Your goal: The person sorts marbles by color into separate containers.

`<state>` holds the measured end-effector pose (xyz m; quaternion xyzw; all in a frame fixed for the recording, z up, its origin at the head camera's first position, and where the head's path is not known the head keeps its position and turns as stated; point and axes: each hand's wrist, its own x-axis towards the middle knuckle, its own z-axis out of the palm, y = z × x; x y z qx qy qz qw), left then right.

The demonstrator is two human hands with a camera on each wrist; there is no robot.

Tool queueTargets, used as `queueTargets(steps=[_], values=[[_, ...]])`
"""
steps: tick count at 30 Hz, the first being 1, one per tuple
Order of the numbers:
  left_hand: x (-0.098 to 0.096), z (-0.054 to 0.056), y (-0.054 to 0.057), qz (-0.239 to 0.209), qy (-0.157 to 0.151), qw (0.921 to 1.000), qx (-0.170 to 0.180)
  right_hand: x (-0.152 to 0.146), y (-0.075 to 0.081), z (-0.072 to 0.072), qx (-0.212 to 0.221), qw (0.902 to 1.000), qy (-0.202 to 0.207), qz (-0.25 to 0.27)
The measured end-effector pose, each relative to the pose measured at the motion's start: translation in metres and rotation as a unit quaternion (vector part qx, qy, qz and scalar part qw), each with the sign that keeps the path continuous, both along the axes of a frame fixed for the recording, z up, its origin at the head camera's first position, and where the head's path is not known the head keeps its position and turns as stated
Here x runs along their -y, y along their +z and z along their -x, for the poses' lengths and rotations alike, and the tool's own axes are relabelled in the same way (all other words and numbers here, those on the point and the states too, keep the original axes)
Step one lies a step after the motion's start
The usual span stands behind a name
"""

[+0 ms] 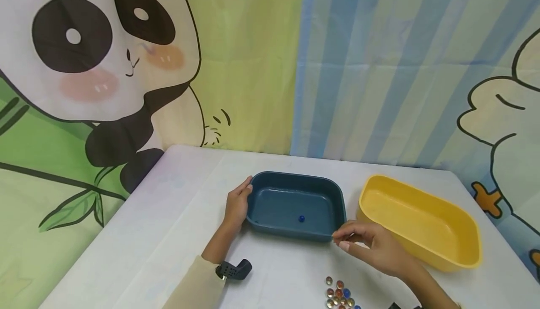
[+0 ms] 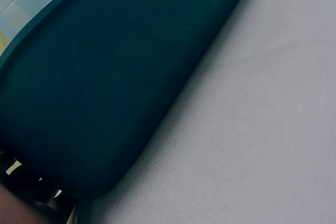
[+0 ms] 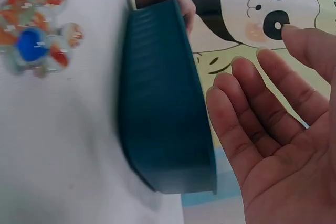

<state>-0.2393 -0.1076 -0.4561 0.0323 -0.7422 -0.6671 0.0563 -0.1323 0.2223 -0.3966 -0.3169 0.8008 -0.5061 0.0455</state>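
Head view: the left hand [image 1: 237, 206] grips the left rim of the blue tub [image 1: 291, 201]; the right hand [image 1: 377, 248], fingers released, is beside its near-right corner. Left of those fingers, inside, lies a blue marble [image 1: 301, 218]; tabletop [image 1: 291, 267] separates them from loose marbles [image 1: 339, 293].

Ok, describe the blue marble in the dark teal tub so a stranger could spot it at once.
On the white table, find the dark teal tub, left of the yellow tub. On its floor, toward the near side, sits a small, round blue marble. Unlike the mixed-colour cluster of marbles on the tabletop, it lies inside the tub.
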Motion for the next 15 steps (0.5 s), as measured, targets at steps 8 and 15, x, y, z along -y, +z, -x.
queueTargets(steps=[8, 15], values=[[0.002, -0.001, -0.004, -0.007, -0.002, 1.0, -0.003, -0.006, -0.017, -0.018, 0.042, 0.9989, 0.021, -0.007], [0.0, 0.0, -0.001, -0.007, 0.002, 1.0, -0.005, -0.013, -0.032, -0.027, 0.092, 0.9955, 0.016, -0.015]])
